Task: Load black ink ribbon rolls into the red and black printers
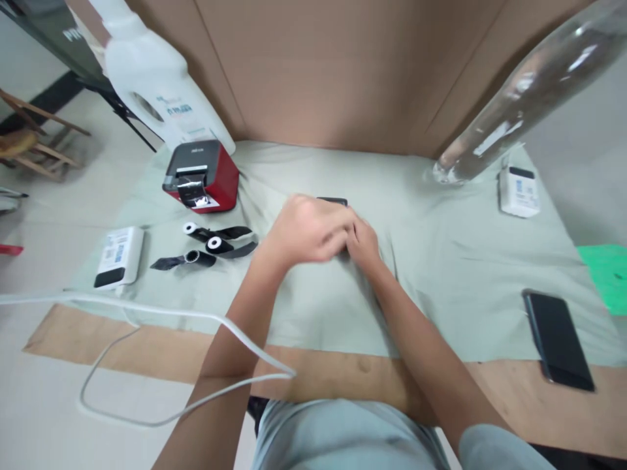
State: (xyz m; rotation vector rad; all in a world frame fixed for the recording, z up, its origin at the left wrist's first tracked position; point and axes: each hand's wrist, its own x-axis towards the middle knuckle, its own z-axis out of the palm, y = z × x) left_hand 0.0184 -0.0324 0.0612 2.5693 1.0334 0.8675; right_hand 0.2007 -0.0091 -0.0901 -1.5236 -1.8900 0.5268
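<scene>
My left hand (311, 228) and my right hand (362, 243) meet over the middle of the green cloth (323, 313). The left one is closed, slightly blurred, its fingers curled against the right hand's fingers. Closed too, the right hand has its fingertips largely covered. A dark, flat-edged object (333, 201) peeks out just behind the hands; most of it is hidden, so its kind does not show. Whatever the fingers hold is out of sight.
To the left are a red and black label printer (215, 176), black rolls (215, 245), a white device (119, 258) and a white jug (151, 85). A clear bottle (529, 91), another white device (520, 191) and a phone (558, 339) lie right. A white cable (196, 312) crosses my left forearm.
</scene>
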